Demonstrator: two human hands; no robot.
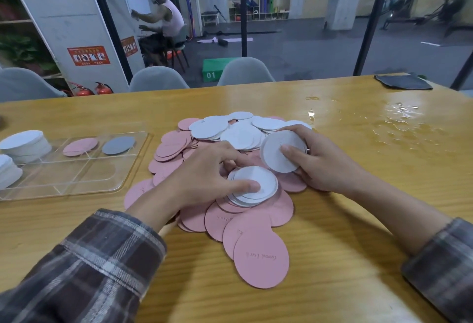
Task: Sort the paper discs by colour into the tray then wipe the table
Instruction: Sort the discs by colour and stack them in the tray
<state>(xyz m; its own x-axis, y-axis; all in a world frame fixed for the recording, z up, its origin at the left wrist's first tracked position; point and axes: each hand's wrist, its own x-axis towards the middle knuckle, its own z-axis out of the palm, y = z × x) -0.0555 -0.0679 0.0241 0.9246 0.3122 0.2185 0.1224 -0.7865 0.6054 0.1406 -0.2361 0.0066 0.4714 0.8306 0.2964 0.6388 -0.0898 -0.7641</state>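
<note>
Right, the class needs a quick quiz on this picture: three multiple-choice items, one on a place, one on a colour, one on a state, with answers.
1. Where on the yellow wooden table does the dark grey cloth lie?
A. near left corner
B. centre
C. far right corner

2. What colour are the round paper discs in the right hand's grip?
A. pink
B. white
C. grey

3. The table's right part, near the cloth, is:
A. wet
B. scorched
C. covered with discs

Answers: 1 C, the cloth sits at the far right corner; 2 B, the gripped stack is white; 3 A, glossy puddles shine there.
</note>
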